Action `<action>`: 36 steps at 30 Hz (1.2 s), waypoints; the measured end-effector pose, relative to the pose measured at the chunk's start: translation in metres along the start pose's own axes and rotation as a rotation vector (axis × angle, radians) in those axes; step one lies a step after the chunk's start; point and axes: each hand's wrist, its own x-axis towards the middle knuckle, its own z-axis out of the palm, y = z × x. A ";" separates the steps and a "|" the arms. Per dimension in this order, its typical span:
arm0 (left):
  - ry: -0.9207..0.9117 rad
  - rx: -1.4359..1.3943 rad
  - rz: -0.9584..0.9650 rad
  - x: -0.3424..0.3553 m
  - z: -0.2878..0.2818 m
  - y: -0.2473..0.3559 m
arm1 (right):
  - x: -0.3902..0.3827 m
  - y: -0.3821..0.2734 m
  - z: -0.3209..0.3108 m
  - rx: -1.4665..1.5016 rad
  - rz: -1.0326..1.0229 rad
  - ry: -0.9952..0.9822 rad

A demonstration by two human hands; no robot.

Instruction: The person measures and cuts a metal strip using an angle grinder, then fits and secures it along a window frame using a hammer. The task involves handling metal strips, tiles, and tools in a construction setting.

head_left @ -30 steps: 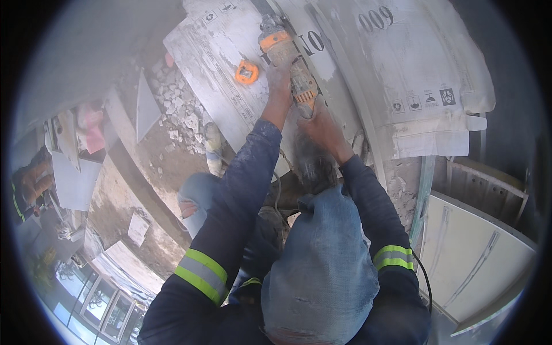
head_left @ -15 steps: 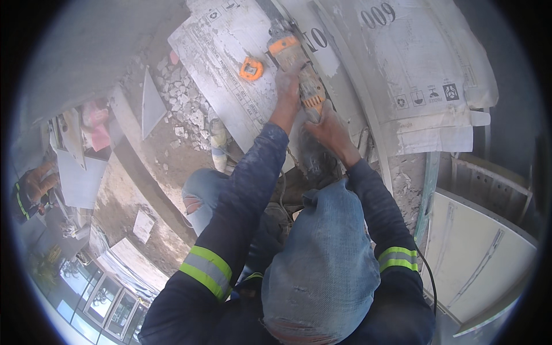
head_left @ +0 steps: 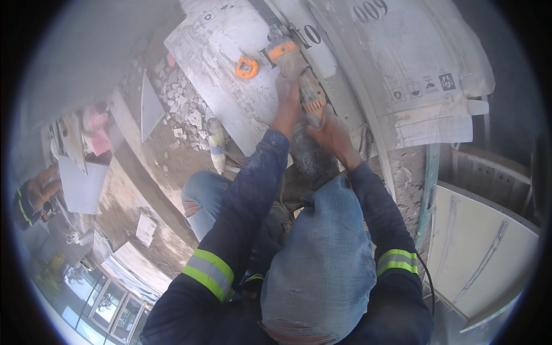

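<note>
Orange-and-grey power tool point(head_left: 311, 92), held at the far side over a white sheet point(head_left: 230, 98)!
I've got the left hand point(head_left: 288, 87), fingers curled round its body, the right hand point(head_left: 332, 134) gripping its near end; an orange tape measure point(head_left: 246, 67) lies left.

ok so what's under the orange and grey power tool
Printed white sheeting shows left of the power tool; what lies directly beneath is covered by its body and can't be told.

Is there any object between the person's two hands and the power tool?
Nothing visible: the left hand and the right hand both hold the power tool directly. The orange tape measure lies left of it, apart.
</note>
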 end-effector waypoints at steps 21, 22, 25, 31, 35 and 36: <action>-0.062 0.047 -0.016 0.041 -0.001 0.031 | 0.039 -0.023 0.005 0.026 -0.041 0.032; -0.045 0.065 -0.018 0.040 -0.003 0.029 | 0.038 -0.023 0.004 0.016 -0.026 0.018; -0.002 0.096 -0.014 0.032 -0.003 0.018 | 0.027 -0.017 0.003 0.008 0.019 -0.016; 0.031 -0.012 -0.026 0.001 -0.004 -0.008 | -0.008 -0.001 -0.005 0.021 0.028 -0.042; 0.056 0.002 -0.044 -0.019 0.001 -0.019 | -0.025 0.009 -0.009 0.015 0.075 -0.063; 0.064 0.014 -0.041 -0.021 0.001 -0.023 | -0.029 0.011 -0.009 0.013 0.091 -0.069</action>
